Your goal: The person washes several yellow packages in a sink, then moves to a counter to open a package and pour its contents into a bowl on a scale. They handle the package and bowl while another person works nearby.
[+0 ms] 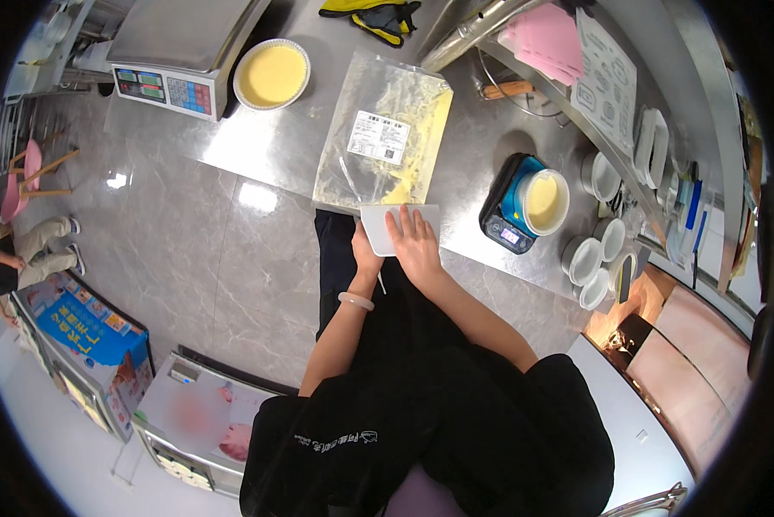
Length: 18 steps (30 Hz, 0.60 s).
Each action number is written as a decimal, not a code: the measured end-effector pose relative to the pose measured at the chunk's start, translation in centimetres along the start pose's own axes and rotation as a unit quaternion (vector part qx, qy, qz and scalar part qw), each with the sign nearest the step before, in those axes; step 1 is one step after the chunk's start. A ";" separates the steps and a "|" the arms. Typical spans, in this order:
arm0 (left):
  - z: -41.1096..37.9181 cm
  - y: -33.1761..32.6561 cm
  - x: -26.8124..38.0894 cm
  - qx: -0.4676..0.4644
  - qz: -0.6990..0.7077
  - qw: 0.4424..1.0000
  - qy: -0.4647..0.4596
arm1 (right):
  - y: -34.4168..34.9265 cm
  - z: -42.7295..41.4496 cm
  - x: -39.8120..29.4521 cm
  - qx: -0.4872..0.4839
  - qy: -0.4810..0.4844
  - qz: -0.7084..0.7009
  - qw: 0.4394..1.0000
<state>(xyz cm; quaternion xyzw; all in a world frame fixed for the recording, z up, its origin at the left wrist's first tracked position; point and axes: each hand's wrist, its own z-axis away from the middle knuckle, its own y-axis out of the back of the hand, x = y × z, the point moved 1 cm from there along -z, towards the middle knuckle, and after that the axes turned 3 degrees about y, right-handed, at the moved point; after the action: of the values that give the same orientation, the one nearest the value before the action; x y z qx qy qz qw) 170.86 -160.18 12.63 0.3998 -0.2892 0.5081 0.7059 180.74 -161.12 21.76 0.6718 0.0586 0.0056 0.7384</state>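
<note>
A clear plastic bag point(345, 142) with yellow filling and a printed label lies flat on the steel table. At its near end is a white plastic scraper point(381, 234). My left hand point(366, 249) grips the scraper's left side, its fingers partly hidden beneath. My right hand point(416, 242) lies on the scraper with its fingers spread over the top. To the right, a small digital scale point(508, 238) bears a white cup of yellow filling point(544, 199). A larger white round container of yellow filling point(272, 74) stands at the upper left.
A large weighing scale point(167, 94) stands at the far left of the table. White empty cups point(582, 260) cluster at the right, below a steel shelf edge point(593, 123). Yellow-black gloves point(380, 16) lie at the back. Another person point(34, 252) is at the far left.
</note>
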 end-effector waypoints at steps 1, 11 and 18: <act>0.1 0.0 0.5 0.004 -0.008 1.000 -0.004 | -0.1 -0.4 0.3 0.007 -0.001 0.002 1.000; -0.3 0.0 1.8 -0.050 0.143 0.971 0.183 | 0.9 -3.4 2.4 0.022 -0.046 -0.060 0.997; -2.6 0.9 0.5 -0.098 0.282 0.940 0.167 | -0.7 -2.0 -0.8 0.034 -0.059 -0.038 0.997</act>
<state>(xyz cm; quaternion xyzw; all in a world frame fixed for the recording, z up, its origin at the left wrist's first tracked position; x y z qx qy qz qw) 170.20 -157.51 11.96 0.1402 -0.3160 0.7149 0.6078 179.71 -159.29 20.92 0.6927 0.0411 -0.0641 0.7172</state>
